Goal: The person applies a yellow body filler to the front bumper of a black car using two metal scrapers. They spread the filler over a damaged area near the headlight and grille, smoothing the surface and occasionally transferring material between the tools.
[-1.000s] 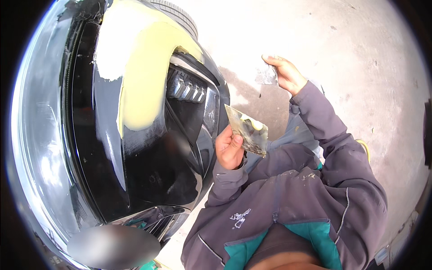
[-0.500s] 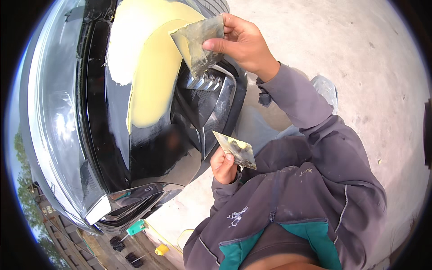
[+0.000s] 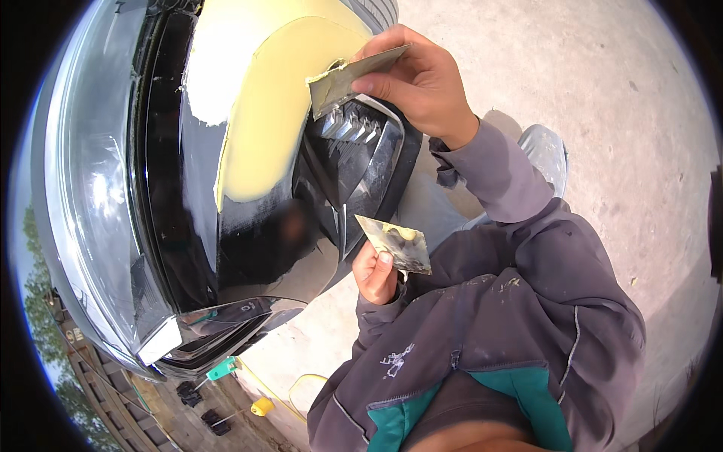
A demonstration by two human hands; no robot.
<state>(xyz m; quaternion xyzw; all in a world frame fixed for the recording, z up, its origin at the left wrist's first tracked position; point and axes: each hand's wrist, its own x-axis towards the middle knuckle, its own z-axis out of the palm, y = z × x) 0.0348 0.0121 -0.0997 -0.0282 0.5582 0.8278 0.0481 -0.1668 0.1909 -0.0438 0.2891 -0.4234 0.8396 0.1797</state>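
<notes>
Currently, the right hand (image 3: 422, 83) has its grip clenched on a flat metal spreader (image 3: 354, 75), pinched between thumb and fingers, with the blade edge touching the yellow filler patch (image 3: 271, 120) on the black car body (image 3: 181, 218). The spreader lies at 12 o'clock in the view, just above the grille vents (image 3: 350, 128). The left hand (image 3: 374, 273), near centre, has its grip closed on a second flat plate (image 3: 395, 242) carrying a small dab of yellow filler; this plate is held apart from the car, toward 5 o'clock of the patch. Judged from the surface, filler already covers a broad curved area; a paler area lies at its 10 o'clock side. Levelling at the patch edge beside the vents appears unfinished. Concrete floor (image 3: 602, 90) lies at 2 o'clock.
</notes>
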